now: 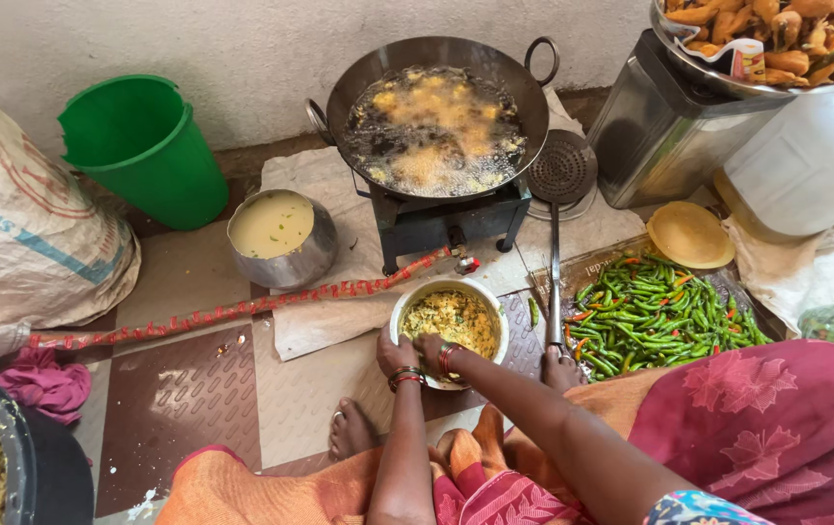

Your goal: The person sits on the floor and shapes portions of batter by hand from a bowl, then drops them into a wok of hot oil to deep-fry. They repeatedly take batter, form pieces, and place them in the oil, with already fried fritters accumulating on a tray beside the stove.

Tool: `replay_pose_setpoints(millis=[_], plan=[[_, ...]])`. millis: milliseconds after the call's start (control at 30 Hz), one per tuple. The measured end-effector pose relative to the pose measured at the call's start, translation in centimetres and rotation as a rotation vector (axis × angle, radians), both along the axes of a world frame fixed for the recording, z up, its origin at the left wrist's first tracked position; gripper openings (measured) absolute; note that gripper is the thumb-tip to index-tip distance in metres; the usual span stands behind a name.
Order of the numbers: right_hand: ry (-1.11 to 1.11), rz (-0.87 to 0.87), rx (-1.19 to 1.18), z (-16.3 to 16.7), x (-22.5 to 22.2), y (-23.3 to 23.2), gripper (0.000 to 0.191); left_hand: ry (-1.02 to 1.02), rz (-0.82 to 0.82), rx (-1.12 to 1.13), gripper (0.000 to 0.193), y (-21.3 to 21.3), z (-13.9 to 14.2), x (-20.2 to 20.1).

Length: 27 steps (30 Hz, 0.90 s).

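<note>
Starting at the left, a bright green plastic bucket (145,146) stands by the wall, then a round steel pot of pale yellow batter (281,238). Centre, the left hand (396,352) grips the rim of a white round bowl of yellow-green mix (451,321); the right hand (433,346) dips in, fingers curled into the mix. Fritters already bubble in the black iron wok (436,112); much mix remains. Rightward, a slotted steel skimmer (559,180), then green chillies (655,311) crowd the floor.
</note>
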State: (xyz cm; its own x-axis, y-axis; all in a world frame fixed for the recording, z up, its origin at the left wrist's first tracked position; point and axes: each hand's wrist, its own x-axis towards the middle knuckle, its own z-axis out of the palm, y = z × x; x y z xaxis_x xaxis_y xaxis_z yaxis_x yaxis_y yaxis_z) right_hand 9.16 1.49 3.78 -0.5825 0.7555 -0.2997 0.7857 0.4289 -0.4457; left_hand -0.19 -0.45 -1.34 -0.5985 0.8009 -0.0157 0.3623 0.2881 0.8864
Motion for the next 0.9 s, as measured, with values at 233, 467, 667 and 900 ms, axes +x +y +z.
replay_pose_setpoints(millis=[233, 467, 667, 900], plan=[[-0.441, 0.386, -0.224, -0.1, 6.6, -0.2, 0.036, 0.092, 0.016, 0.042, 0.043, -0.1, 0.2, 0.6], [-0.572, -0.085, -0.001, -0.5, 6.4, -1.2, 0.034, 0.094, 0.054, -0.024, 0.042, 0.1, 0.5, 1.3], [-0.077, -0.017, -0.228, -0.2, 3.8, -1.0, 0.035, 0.065, 0.059, -0.020, 0.042, 0.2, 0.7, 1.1], [0.027, -0.342, -0.242, 0.5, 4.0, -0.6, 0.033, 0.029, 0.056, -0.035, 0.041, 0.1, 0.7, 1.0]])
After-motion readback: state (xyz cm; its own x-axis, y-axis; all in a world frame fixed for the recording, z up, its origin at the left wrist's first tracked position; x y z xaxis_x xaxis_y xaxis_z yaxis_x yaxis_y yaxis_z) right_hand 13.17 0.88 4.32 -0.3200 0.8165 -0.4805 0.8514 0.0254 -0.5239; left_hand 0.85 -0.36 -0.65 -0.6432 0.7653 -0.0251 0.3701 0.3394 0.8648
